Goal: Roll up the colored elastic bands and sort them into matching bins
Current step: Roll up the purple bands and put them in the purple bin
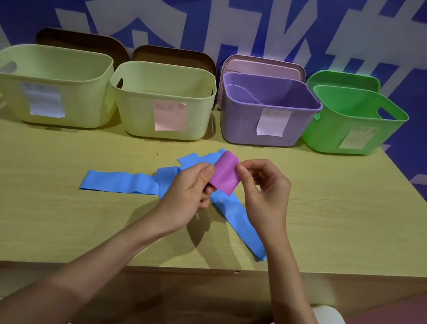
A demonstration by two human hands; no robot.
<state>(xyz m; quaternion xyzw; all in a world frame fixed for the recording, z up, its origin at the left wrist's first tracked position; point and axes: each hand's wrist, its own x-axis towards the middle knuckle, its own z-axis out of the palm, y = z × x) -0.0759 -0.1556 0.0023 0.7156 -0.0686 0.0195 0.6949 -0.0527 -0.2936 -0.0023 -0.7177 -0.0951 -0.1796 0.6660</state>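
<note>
A: Holding the purple band [225, 173] above mid-table [30, 202]: left hand [187, 194] pinches its left edge, right hand [261, 189] pinches its right edge.
B: Remaining items?
A: Blue band [124, 182] lies unrolled beneath the hands; purple bin [269, 109] stands along the rear edge, right of centre

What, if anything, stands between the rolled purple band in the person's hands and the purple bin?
Nothing visible does. The purple band, held by the left hand and right hand, faces bare table up to the open-topped purple bin. The blue band lies flat below.
</note>
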